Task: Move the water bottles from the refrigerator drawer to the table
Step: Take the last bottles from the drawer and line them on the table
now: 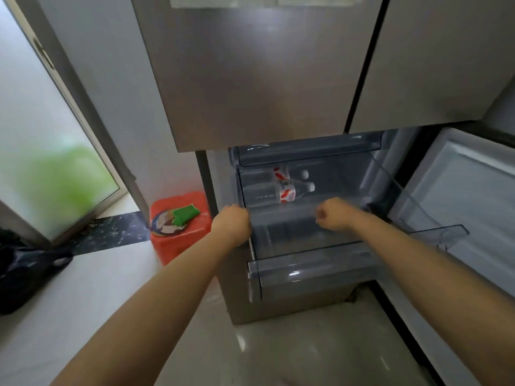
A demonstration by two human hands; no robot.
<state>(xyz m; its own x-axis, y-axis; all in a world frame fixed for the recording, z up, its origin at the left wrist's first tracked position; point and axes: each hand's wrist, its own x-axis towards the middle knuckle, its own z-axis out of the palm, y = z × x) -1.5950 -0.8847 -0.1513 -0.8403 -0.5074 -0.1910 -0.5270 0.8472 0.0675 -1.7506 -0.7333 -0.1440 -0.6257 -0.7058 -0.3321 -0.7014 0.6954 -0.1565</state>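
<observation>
Two clear water bottles with red-and-white labels and white caps lie on their sides in a see-through refrigerator drawer (pixel 292 229), one behind (pixel 280 174) and one in front (pixel 287 193), caps pointing right. My left hand (pixel 231 222) is curled over the drawer's front left corner. My right hand (pixel 331 214) is closed like a fist on the front rim, right of the middle. Both hands are just in front of the bottles and touch neither.
A lower drawer (pixel 306 277) sticks out below. The open fridge door (pixel 459 196) with its shelf stands at the right. Closed upper doors (pixel 264 79) hang above. A red plastic stool (pixel 181 238) with a green cloth (pixel 185 214) stands left of the fridge, a black bag (pixel 25 274) farther left.
</observation>
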